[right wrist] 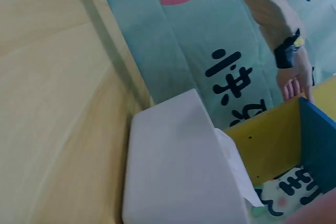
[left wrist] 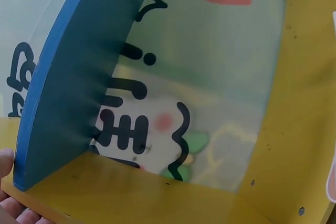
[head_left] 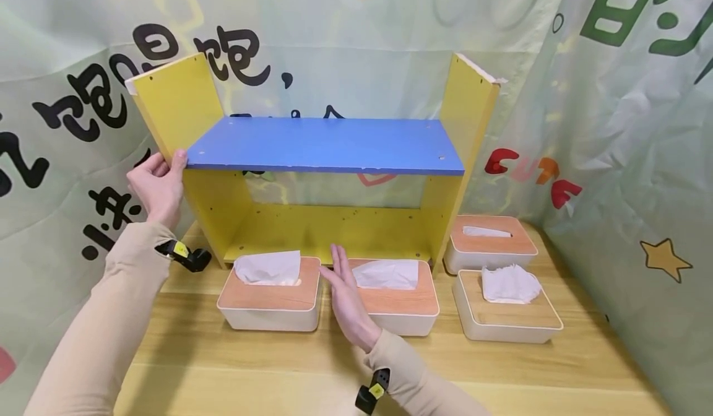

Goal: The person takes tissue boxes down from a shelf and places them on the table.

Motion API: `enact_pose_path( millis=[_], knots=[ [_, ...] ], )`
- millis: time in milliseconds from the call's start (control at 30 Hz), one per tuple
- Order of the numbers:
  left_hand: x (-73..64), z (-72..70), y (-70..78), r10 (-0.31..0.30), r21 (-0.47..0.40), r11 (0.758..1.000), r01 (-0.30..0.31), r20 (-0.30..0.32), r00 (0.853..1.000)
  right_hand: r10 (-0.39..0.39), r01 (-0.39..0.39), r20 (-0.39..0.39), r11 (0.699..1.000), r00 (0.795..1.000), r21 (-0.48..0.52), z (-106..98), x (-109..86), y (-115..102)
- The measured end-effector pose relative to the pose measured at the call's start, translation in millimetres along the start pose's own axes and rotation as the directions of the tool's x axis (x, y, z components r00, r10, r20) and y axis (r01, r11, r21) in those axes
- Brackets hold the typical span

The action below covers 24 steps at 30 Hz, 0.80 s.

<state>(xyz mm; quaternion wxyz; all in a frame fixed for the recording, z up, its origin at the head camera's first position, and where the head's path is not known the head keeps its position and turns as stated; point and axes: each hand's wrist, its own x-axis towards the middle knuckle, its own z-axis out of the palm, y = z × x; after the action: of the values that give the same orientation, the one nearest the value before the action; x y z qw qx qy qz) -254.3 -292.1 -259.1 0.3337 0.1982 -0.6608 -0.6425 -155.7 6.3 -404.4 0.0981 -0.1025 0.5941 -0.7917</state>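
Observation:
A yellow shelf unit with a blue middle board (head_left: 325, 143) stands upright at the back of the table. My left hand (head_left: 158, 187) grips the front edge of its left side panel, with the thumb by the corner of the blue board; the thumb (left wrist: 5, 162) and curled fingertips also show in the left wrist view. Straight-fingered, my right hand (head_left: 351, 307) is between two tissue boxes before the shelf. Its fingertips overlap the left end of the right one (head_left: 398, 303), and the thumb points at the left one (head_left: 270, 298). White tissue sticks out of both lids.
Two more tissue boxes stand on the right, one in front (head_left: 501, 314) and one behind (head_left: 487, 246), beside the shelf's right panel. Printed cloth (head_left: 356, 20) hangs behind and at both sides of the wooden table (head_left: 250, 372).

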Motion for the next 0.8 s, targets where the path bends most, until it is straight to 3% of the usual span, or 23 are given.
enact_pose_path(
  millis=[167,333,400,500,633,800],
  knots=[
    [-5.5,-2.1,-0.9,0.006,-0.033,0.999,-0.004,0.047,0.999,-0.012,0.01,0.03,0.997,0.999,0.078,-11.7,-5.1,-12.3],
    [-13.1,-6.6,-2.9,0.081,-0.038,0.996,-0.078,0.093,0.992,-0.033,0.027,0.044,0.99,0.998,0.136,-25.2,-8.6,-24.1],
    [-17.0,-8.9,-3.5,0.108,0.033,0.993,-0.112,0.12,0.987,-0.048,0.039,0.054,0.988,0.997,0.152,-31.0,-11.0,-29.0],
    [-22.9,-11.7,-4.1,0.096,0.116,0.987,-0.116,0.164,0.982,-0.067,0.055,0.061,0.982,0.996,0.18,-40.2,-15.6,-36.9],
    [-30.5,-11.1,-6.5,0.072,0.153,0.983,-0.103,0.193,0.979,-0.098,0.087,0.05,0.977,0.994,0.194,-55.3,-22.0,-47.9],
    [-40.6,-10.8,-11.7,0.108,0.201,0.967,-0.154,0.225,0.968,-0.15,0.146,0.023,0.981,0.988,0.13,-83.4,-28.9,-60.3]
  ],
)
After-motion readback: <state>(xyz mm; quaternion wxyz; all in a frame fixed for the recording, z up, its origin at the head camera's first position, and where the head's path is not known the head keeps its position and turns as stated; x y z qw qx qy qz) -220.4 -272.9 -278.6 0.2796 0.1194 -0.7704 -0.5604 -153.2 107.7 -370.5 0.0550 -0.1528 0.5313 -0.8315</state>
